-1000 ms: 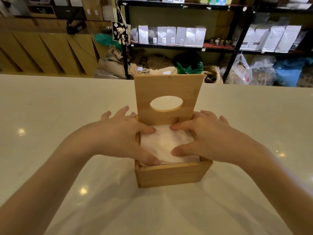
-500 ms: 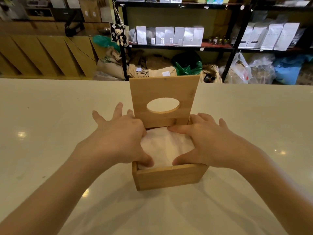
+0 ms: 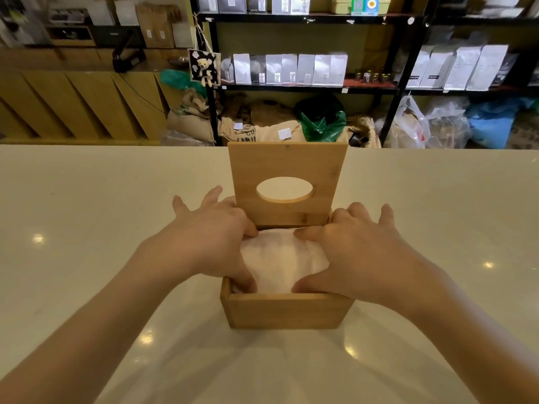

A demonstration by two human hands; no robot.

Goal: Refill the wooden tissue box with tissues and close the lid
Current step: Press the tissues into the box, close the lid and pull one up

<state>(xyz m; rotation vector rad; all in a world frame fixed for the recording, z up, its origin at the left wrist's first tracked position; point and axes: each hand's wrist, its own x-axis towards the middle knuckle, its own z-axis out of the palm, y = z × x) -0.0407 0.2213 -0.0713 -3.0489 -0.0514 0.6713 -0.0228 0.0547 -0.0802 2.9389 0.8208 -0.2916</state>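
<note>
Pressing down with spread fingers, the left hand [image 3: 214,243] and right hand [image 3: 354,253] flatten the white tissues [image 3: 281,259] from both sides inside the wooden tissue box [image 3: 284,313]. Its lid [image 3: 287,185] stands upright behind them on the pale desk [image 3: 87,228].

A light wooden tissue box [image 3: 284,313] stands mid-worktop [image 3: 87,228], well back from its far edge. Its hinged lid [image 3: 287,167], pierced by an oval opening, stands upright at the back. White tissues [image 3: 281,263] mound above the rim inside.
</note>
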